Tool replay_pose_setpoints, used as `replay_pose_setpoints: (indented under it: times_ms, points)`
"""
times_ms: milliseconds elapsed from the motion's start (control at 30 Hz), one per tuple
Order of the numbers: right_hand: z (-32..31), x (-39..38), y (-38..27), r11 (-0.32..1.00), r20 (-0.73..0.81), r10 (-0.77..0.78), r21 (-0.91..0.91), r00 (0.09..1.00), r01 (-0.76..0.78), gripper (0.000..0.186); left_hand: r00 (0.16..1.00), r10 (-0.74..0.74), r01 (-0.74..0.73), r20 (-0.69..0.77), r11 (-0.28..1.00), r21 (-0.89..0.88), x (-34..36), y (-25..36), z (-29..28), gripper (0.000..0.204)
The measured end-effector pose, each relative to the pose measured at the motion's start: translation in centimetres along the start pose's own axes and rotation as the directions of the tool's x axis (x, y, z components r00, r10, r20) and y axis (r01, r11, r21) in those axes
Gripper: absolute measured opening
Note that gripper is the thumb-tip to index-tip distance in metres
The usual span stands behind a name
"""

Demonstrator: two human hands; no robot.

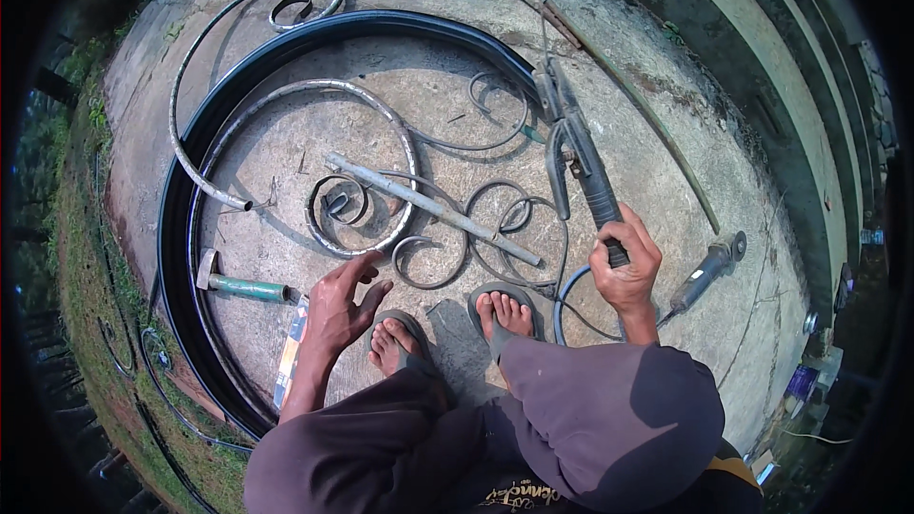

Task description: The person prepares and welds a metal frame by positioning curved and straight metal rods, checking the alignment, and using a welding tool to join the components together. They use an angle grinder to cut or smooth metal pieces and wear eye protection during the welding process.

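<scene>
My right hand (630, 265) is wrapped round the black ribbed handle of a welding electrode holder (592, 181). A thin welding rod (544, 33) stands up from its jaws. My left hand (340, 305) is open, fingers bent and apart, with nothing in it. Its fingertips are close to the lower edge of a curled silvery metal pipe (406, 138); I cannot tell whether they touch. Across that curl lies a straight grey pipe (433, 207). Beside my left wrist are a hammer (249, 287) with a green handle and an orange and white packet (290, 352).
A large black hoop (328, 30) surrounds the curled pieces on the concrete (685, 157). Thin curled rods (430, 283) lie before my feet. An angle grinder (706, 276) rests right of my right hand, with a long rod (657, 124) beyond. Steps (752, 38) rise at far right.
</scene>
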State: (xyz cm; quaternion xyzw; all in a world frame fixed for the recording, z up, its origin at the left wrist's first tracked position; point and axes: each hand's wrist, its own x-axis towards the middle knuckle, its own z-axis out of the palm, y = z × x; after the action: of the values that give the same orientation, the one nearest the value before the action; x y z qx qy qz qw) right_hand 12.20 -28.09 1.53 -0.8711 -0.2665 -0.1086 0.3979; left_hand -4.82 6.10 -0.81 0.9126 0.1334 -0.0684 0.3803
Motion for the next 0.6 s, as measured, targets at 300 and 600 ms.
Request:
replay_pose_setpoints:
  times_ms: [300,600]
  points:
    - [10.7,-2.7,-6.6,0.887,0.577,-0.21,0.453,0.789,-0.095,0.072,0.954,-0.295,0.026,-0.049,0.246,-0.969,2.0,2.9,5.0,0.045]
    - [6.8,-1.0,-2.1,0.685,0.599,0.16,0.505,0.785,-0.525,0.075,0.994,-0.003,-0.068,-0.11,0.768,-0.637,4.8,7.6,3.7,0.044]
